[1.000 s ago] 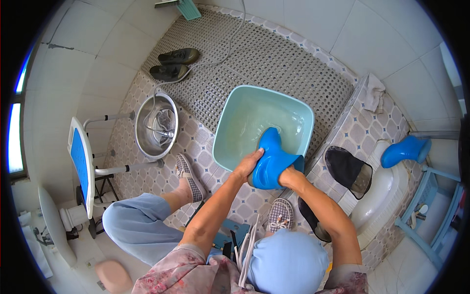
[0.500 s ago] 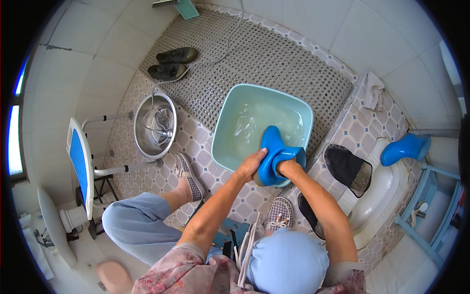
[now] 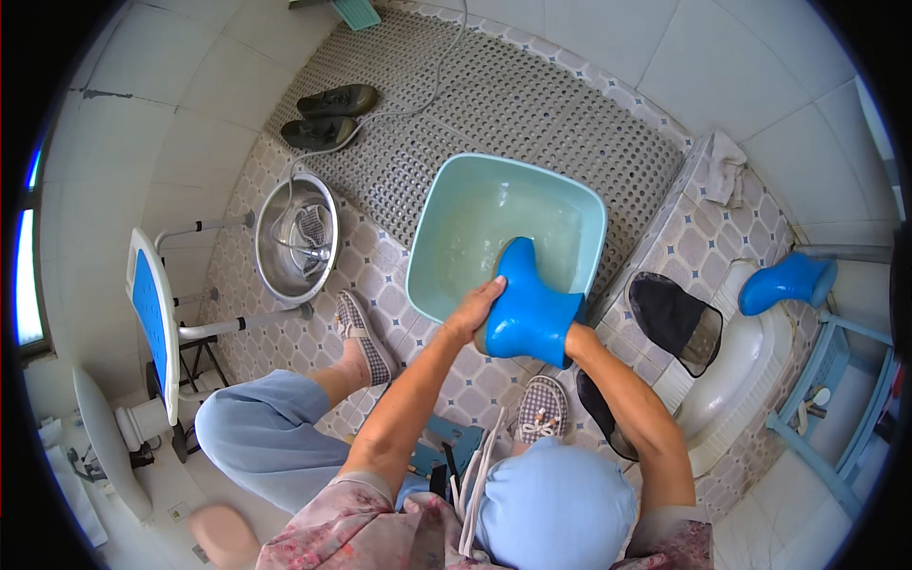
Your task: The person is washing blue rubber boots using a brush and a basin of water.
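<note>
A glossy blue rubber boot (image 3: 534,316) is held over the near rim of a pale green basin (image 3: 587,204) with cloudy water in it. My left hand (image 3: 478,310) grips the boot along its sole side, thumb and fingertips at its edge. My right hand (image 3: 581,343) reaches into the boot's open top; its fingers are hidden inside and only the wrist area shows. The boot lies on its side, toe pointing away from me.
A steel bowl (image 3: 328,214) with a shower head stands left of the basin. Dark shoes (image 3: 337,100) rest on the perforated mat (image 3: 532,109). To the right are black slippers (image 3: 665,309), a squat toilet (image 3: 760,351), another blue boot (image 3: 788,283) and a blue rack (image 3: 817,418).
The boot has turned in my hands, so its broad smooth side now faces up and its opening points right. My right hand has shifted slightly right and down.
</note>
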A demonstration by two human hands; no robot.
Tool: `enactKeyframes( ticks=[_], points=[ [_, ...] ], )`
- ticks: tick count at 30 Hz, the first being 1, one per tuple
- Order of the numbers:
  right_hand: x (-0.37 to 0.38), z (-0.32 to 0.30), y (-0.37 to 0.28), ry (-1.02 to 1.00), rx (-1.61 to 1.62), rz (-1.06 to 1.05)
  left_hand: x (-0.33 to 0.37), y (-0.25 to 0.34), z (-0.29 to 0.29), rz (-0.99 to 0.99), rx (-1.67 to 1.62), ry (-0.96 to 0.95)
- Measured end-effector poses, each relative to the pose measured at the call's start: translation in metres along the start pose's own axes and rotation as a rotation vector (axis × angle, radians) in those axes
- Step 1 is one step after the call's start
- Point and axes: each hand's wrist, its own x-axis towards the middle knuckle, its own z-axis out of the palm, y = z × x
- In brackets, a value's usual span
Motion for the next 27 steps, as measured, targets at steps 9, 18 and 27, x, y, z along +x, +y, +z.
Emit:
enactKeyframes(
  ticks=[9,18,27],
  points=[
    [0.017,0.001,-0.006,-0.004,0.031,0.018,0.005,-0.001,0.0,0.009,0.097,0.062],
    [0.001,0.008,-0.009,0.017,0.044,-0.016,0.001,-0.001,-0.005,-0.065,0.097,0.005],
    [-0.011,0.014,-0.012,0.023,0.047,-0.068,0.013,0.015,-0.021,-0.159,-0.204,-0.123]
  ],
)
